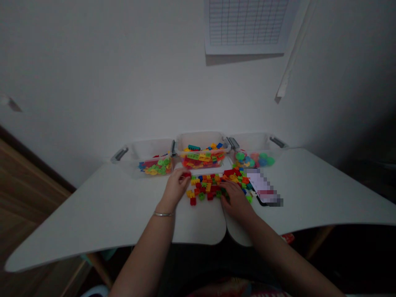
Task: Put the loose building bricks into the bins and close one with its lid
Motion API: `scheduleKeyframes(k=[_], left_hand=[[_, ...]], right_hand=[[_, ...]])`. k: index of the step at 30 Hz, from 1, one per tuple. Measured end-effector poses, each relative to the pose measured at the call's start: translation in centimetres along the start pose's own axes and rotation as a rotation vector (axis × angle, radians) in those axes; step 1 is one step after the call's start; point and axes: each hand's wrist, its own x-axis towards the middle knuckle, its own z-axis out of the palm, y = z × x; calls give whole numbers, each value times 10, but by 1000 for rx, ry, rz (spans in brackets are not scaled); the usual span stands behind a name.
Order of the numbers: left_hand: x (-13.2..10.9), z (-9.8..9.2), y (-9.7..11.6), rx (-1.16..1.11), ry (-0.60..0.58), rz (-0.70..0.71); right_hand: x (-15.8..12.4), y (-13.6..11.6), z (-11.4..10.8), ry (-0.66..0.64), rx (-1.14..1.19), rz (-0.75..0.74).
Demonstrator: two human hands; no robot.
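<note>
A heap of small plastic building blocks (213,185) in red, yellow, green and blue lies on the white table (108,206) in front of me. My left hand (175,187), with a thin bangle on the wrist, is at the heap's left edge, fingers pinched on a red block (186,175). My right hand (236,199) rests on the heap's right side, fingers curled among the blocks; what they hold is hidden.
Three clear plastic bins stand along the wall: the left bin (136,154), the middle bin (201,140) and the right bin (256,142), each with coloured pieces. A blurred flat object (264,189) lies right of the heap. A gridded sheet (247,24) hangs on the wall.
</note>
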Motion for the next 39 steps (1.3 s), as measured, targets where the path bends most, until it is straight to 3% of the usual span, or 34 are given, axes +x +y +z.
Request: scheduleKeyframes(k=[6, 10, 13, 18, 23, 32, 39], left_hand=[[22, -13, 21, -177, 183, 6], [46, -28, 39, -116, 267, 49], [64, -35, 49, 66, 305, 147], [85, -35, 57, 261, 187, 191], [88, -24, 53, 406, 19, 244], [80, -11, 53, 615, -27, 208], [75, -9, 54, 655, -6, 220]], right_hand=[[0, -1, -3, -9, 14, 15], [1, -1, -3, -23, 6, 12], [0, 0, -3, -16, 2, 2], [0, 0, -4, -1, 14, 1], [-1, -2, -6, -16, 13, 24], [-1, -1, -5, -22, 11, 16], [-1, 0, -4, -22, 0, -1]])
